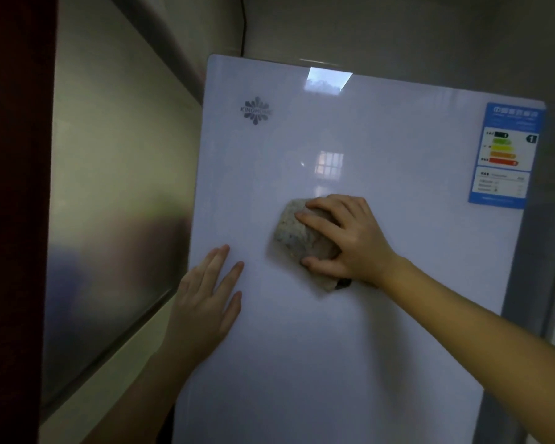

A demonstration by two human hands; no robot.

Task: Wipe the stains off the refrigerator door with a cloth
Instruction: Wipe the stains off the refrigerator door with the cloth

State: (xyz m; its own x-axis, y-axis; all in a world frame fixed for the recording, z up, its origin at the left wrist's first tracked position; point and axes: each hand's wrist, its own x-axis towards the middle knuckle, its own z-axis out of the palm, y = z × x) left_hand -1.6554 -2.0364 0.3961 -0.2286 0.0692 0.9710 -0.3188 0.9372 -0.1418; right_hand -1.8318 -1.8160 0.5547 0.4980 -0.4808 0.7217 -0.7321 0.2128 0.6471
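The left hand (205, 296) lies flat and released against the refrigerator door (382, 315) near its left edge, while the right hand (346, 238), its grip grasping the cloth (290, 230) mid-door, seems mid-wipe, so next comes another firm pass, though stains are hard to spot.

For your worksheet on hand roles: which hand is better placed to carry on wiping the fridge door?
The right hand: it already presses the cloth against the refrigerator door. The left hand lies flat and empty near the door's left edge.
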